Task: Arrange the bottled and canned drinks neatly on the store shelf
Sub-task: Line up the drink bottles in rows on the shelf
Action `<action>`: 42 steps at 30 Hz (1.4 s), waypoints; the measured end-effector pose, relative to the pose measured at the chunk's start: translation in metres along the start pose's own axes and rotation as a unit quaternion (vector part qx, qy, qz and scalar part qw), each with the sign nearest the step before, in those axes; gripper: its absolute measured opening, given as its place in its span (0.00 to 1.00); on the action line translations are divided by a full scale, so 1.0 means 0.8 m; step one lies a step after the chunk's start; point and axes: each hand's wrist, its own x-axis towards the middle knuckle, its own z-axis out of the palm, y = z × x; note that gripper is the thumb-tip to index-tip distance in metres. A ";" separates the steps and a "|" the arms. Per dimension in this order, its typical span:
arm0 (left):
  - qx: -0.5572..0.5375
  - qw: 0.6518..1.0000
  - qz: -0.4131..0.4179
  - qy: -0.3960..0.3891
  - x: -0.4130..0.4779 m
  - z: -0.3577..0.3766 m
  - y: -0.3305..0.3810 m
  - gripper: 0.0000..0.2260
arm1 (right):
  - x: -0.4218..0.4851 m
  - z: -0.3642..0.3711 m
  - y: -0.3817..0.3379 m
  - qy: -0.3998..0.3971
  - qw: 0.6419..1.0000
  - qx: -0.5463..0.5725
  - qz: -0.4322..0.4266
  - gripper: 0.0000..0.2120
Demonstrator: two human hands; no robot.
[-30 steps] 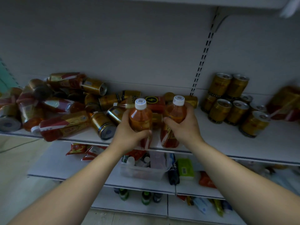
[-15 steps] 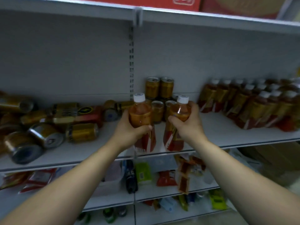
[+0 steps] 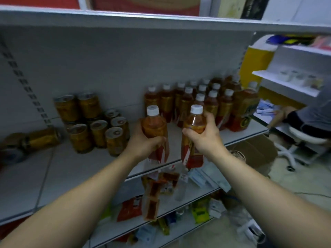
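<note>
My left hand (image 3: 143, 143) grips an amber tea bottle (image 3: 155, 125) with a white cap, held upright. In my right hand (image 3: 206, 138) is a second, like bottle (image 3: 194, 122), also upright. Both hang just in front of the grey shelf (image 3: 53, 172), close to its front edge. Behind them stand several upright tea bottles in rows (image 3: 200, 102), with one larger bottle (image 3: 244, 109) at their right end. Left of the hands, several gold cans (image 3: 97, 126) stand upright, two stacked on others. A can (image 3: 42, 137) lies on its side at the far left.
Lower shelves (image 3: 197, 194) hold snack packets and small boxes. To the right a person sits on a white stool (image 3: 304, 138) beside another white shelf unit (image 3: 286, 83). A cardboard box (image 3: 254, 149) lies on the floor below the shelf end.
My view and both hands have swung right along the shelf, carrying the two bottles from the jumbled pile of cans past the standing cans to the rows of upright bottles.
</note>
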 end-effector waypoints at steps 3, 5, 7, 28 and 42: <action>0.011 1.000 0.018 -0.016 0.031 0.026 -0.009 0.25 | 0.021 -0.008 0.015 0.008 1.000 0.008 0.001 0.32; 0.000 0.999 0.022 -0.023 0.054 0.039 -0.022 0.28 | 0.038 -0.010 0.025 0.018 1.000 0.009 -0.006 0.32; -0.012 0.999 0.015 -0.029 0.079 0.051 -0.035 0.36 | 0.056 -0.011 0.035 0.025 1.000 0.012 -0.010 0.28; 0.100 0.987 0.104 0.077 0.194 0.126 -0.060 0.42 | 0.129 -0.036 0.139 -0.164 0.980 -0.043 -0.108 0.46; 0.102 0.993 -0.028 0.048 0.076 0.160 -0.031 0.33 | 0.140 -0.064 0.122 -0.155 0.972 -0.058 -0.168 0.34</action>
